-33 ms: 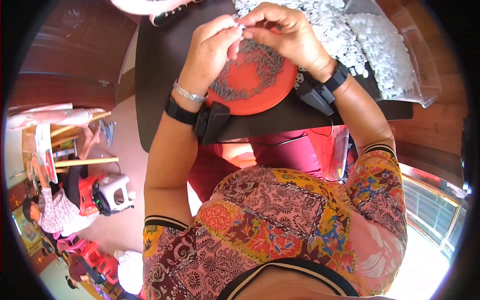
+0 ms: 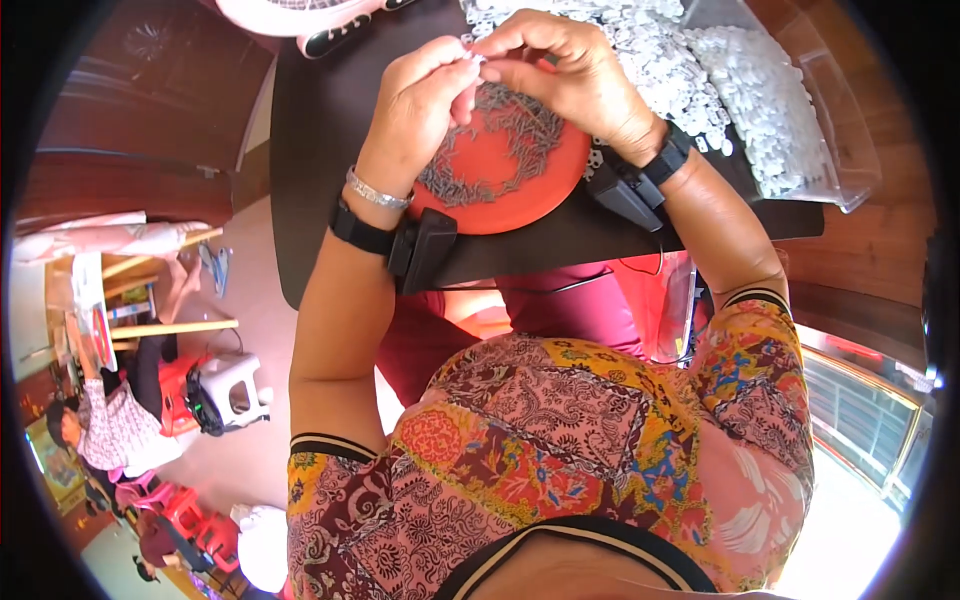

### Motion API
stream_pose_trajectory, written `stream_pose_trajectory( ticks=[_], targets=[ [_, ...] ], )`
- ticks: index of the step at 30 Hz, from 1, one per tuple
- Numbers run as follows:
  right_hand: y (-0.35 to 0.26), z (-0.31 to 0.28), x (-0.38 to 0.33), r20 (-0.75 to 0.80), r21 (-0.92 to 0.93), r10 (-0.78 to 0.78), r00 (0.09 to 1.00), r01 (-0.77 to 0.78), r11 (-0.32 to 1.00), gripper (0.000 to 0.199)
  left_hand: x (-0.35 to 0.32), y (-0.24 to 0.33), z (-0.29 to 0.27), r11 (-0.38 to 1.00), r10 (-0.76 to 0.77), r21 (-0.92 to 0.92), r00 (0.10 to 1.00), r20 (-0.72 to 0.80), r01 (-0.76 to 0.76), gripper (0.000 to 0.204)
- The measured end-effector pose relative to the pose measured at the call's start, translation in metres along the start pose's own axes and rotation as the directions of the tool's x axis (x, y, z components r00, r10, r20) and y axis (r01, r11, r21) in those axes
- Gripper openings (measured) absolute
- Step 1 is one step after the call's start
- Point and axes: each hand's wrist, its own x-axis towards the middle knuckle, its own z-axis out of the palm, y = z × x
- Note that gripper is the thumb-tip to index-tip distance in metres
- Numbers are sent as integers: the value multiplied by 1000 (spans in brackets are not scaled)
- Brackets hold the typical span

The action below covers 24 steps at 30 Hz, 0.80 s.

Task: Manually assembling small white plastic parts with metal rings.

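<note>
Over the far rim of a round red plate (image 2: 520,216), my two hands meet at the fingertips. My left hand (image 2: 425,95) pinches a small white plastic piece (image 2: 476,60); the fingers hide most of it. The thumb and index finger of my right hand (image 2: 565,75) close against the same piece from the right. Whether a nail is between them is too small to tell. Many thin grey nails (image 2: 470,187) lie in a loose ring on the plate. Just beyond my right hand is a heap of small white plastic pieces (image 2: 665,75).
A clear plastic tray (image 2: 850,190) with a bag of white pieces (image 2: 765,110) stands at the right of the dark table (image 2: 330,130). At the far left edge is a pink and white object (image 2: 300,15). Another person (image 2: 120,425) sits away to the left, near a white stool (image 2: 235,390).
</note>
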Motion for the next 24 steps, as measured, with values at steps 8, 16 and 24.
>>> stream_pose_trajectory(
  ticks=[8, 16, 24],
  targets=[
    [10, -8, 3, -4, -261, -225, 974, 216, 941, 17, 3, 3, 3, 997, -55, -61, 998, 1, 55, 22],
    [3, -17, 4, 124, -503, -133, 983, 178, 846, 26, 6, 9, -3, 994, -16, -112, 982, -190, -6, 20],
    [13, -8, -2, 396, -698, -59, 916, 343, 628, 14, 3, 11, -4, 992, -37, -123, 970, -241, 7, 19]
  ],
)
